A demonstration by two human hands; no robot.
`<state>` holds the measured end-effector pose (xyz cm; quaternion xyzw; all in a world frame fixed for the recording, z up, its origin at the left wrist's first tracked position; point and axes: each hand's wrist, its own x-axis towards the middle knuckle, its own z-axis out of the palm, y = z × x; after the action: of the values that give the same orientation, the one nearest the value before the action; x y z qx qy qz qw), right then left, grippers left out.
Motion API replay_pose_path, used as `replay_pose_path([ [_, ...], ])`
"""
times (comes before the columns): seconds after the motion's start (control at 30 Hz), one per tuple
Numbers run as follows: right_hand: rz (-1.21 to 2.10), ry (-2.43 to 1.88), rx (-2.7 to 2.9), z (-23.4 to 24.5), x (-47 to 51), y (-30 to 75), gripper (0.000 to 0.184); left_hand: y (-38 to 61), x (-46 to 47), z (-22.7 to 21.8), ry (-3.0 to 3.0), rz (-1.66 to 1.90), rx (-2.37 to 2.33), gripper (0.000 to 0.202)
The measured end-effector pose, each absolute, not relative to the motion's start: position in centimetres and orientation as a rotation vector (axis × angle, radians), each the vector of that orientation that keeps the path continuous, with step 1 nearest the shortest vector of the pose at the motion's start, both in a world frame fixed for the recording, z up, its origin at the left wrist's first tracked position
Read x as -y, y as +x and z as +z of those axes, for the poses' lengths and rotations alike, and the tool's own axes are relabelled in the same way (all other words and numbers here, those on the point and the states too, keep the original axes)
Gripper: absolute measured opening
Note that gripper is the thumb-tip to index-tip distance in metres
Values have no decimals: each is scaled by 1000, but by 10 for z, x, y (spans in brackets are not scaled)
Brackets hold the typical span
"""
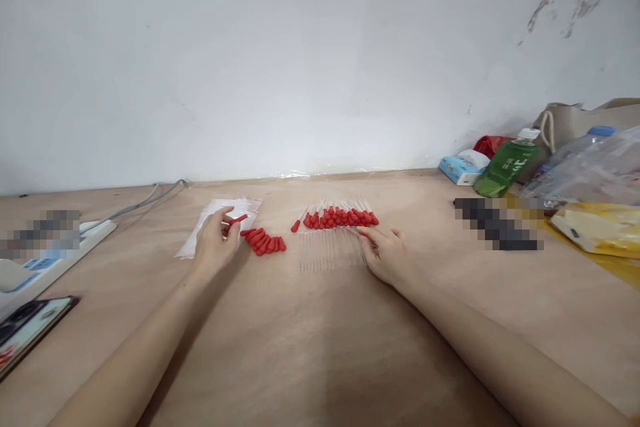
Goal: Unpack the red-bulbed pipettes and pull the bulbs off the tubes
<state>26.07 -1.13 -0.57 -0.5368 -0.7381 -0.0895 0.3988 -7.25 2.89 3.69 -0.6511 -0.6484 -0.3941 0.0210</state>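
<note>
Bulbs (265,242), red and loosely heaped, lie on the surface (280,340) between two hands.
The left hand (216,238) pinches a single red bulb (240,219) in its fingers, above white bags (191,244); the right hand (389,256) bends its fingers at the right end of a row of clear tubes (325,251), whether gripping one I cannot tell. Red-capped tubes (343,217) lie just beyond that row.

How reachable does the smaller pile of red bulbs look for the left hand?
Probably yes: the left hand is just beside the pile, nothing visible between, though it holds a red bulb.
</note>
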Motion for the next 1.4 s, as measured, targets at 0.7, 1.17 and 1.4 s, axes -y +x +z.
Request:
replay_pose_path([
  [0.7,-531,-1412,2002,-12,8,250,21,-82,-38,39,-2005,-1014,2138,36],
  [1.17,-449,-1421,2028,-10,10,250,28,27,-65,50,-2251,-333,2034,29],
  [1.4,-365,-1404,1934,-10,13,254,25,28,-70,53,-2105,-361,2120,31],
])
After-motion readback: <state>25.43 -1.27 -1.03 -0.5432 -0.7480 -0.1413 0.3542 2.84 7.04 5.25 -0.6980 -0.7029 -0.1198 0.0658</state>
